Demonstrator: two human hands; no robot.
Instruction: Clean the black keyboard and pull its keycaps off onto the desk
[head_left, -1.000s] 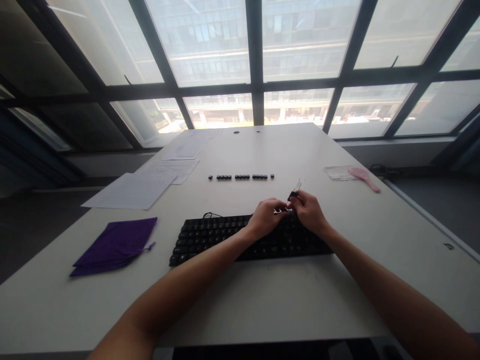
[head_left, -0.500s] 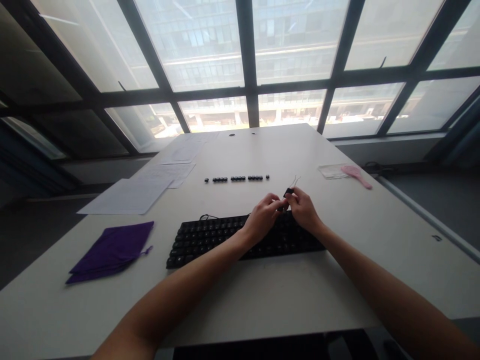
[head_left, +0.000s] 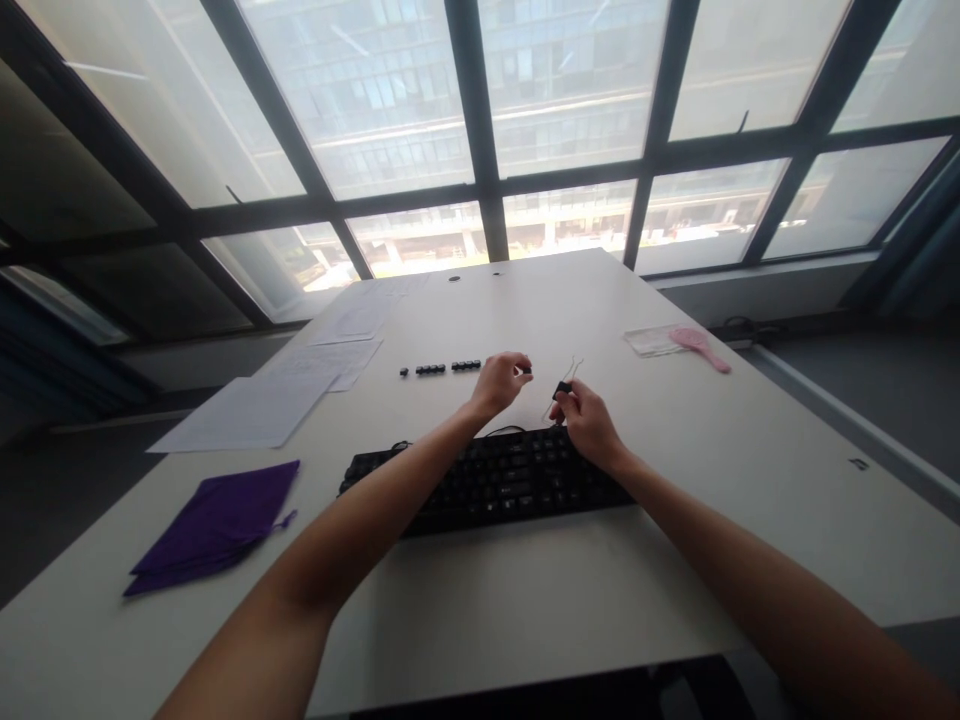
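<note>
My left hand (head_left: 501,382) is closed in a pinch just beyond the keyboard, at the right end of a row of small black keycaps (head_left: 430,370). A black keycap (head_left: 527,371) shows at its fingertips; the hand covers part of the row. My right hand (head_left: 589,422) grips a wire keycap puller (head_left: 562,388) by its black middle, with thin wires sticking out at both ends. It is above the far right edge of the black keyboard (head_left: 510,480), which lies under both forearms.
To the left are a folded purple pouch (head_left: 214,525) and several paper sheets (head_left: 247,412). A pink hairbrush (head_left: 699,347) lies by a clear plastic sleeve (head_left: 649,341) at the right. Windows stand behind the white table (head_left: 555,300).
My left hand has parted from the right hand and moved forward and left to the keycap row. The right hand keeps the puller, whose wires now show at both ends.
</note>
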